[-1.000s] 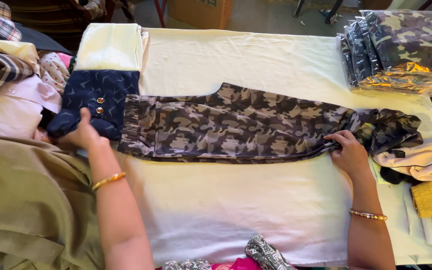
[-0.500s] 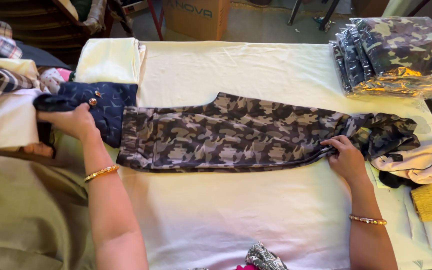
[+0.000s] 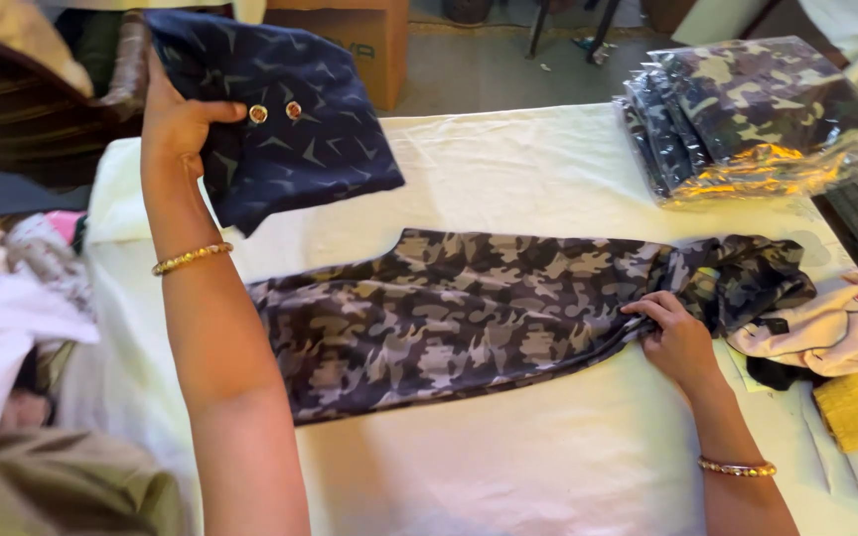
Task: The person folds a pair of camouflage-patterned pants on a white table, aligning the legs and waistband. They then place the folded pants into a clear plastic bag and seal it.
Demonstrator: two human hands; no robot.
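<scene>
Two brass buttons on navy folded garment, left hand fingers gripping it raised

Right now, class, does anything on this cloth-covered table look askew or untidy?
Yes. The grey camouflage-print trousers lie flat, but their far end is bunched in a crumpled heap beside the right hand. The left hand holds a dark blue patterned garment aloft.

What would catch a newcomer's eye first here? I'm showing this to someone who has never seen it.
The left hand holds a folded navy garment with two round buttons raised above the table's far left. The right hand rests on camouflage trousers spread across the white table. Bagged camouflage packs sit far right.
</scene>
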